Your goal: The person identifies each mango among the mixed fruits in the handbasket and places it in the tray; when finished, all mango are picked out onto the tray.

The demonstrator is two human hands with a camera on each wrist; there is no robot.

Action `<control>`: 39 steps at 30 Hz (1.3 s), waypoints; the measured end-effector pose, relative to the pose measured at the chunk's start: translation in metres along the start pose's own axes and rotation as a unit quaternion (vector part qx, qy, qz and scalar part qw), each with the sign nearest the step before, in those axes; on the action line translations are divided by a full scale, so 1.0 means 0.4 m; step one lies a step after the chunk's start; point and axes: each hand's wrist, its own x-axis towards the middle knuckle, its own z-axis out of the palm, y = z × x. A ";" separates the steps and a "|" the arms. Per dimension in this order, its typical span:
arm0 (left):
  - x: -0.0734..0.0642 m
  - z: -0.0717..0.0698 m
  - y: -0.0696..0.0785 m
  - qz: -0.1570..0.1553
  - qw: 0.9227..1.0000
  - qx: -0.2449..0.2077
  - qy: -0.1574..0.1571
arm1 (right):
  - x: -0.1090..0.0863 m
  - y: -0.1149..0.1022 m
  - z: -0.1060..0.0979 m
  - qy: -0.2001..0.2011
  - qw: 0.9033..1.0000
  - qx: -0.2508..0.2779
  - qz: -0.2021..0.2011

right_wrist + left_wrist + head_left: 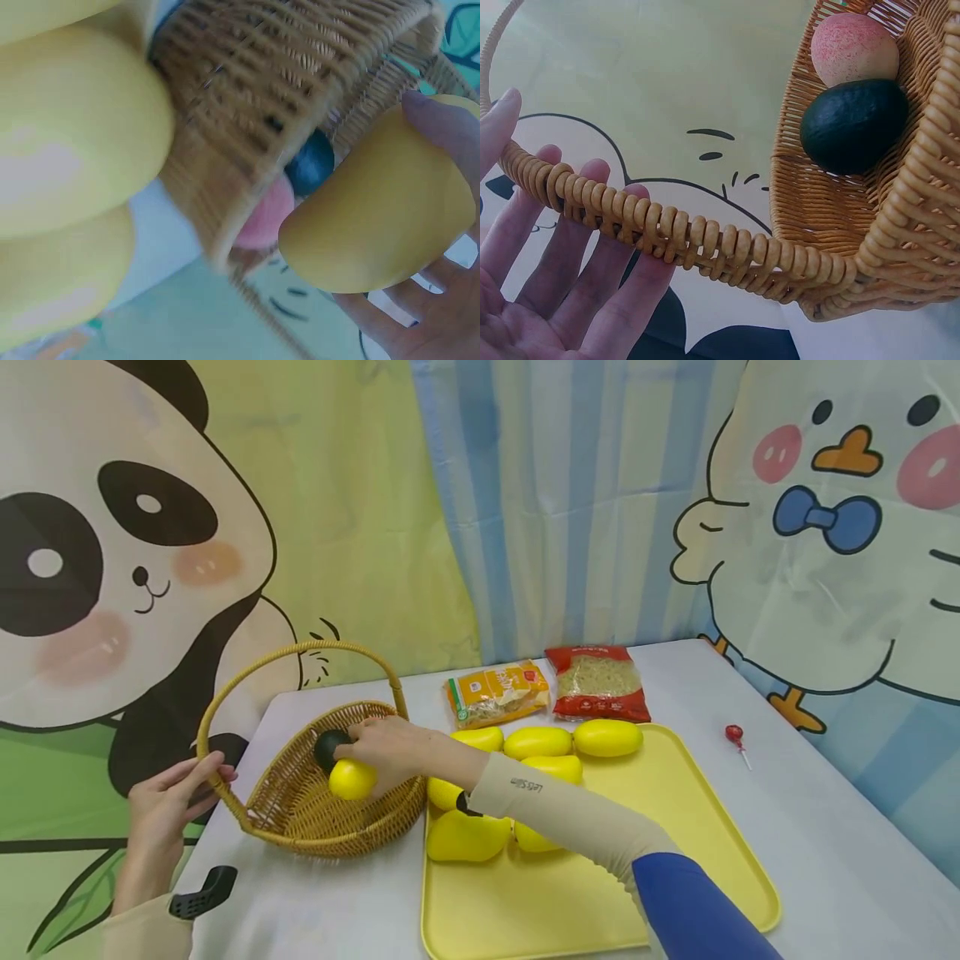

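Note:
My left hand [167, 793] holds the wicker basket [296, 822] at its left side, where the tall handle meets the rim. In the left wrist view the thumb lies on the near side of the wicker and the fingers pass behind it. My right hand [393, 747] reaches over the basket's right rim, gripping a yellow mango [382, 210] inside the basket's opening. A dark green avocado [855, 124] lies in the basket beside a pink peach [855, 49]. In the head view the peach is hidden behind my right hand.
A yellow tray [540, 902] right of the basket bears several more mangoes [468, 837]. Behind it lie an orange-and-yellow food packet [498, 693] and a red packet [600, 683]. A red lollipop [734, 735] lies at the right. A printed curtain [570, 510] hangs behind the table.

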 end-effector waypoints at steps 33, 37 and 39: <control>-0.007 0.009 0.001 0.021 1.000 0.001 -0.007 | -0.569 0.202 0.072 0.017 0.969 0.086 0.230; -0.009 0.010 0.001 0.023 1.000 0.002 -0.005 | -0.631 0.205 0.090 0.028 0.964 0.088 0.249; -0.009 0.011 0.001 0.022 1.000 0.003 -0.002 | -0.659 0.210 0.102 0.035 0.962 0.085 0.256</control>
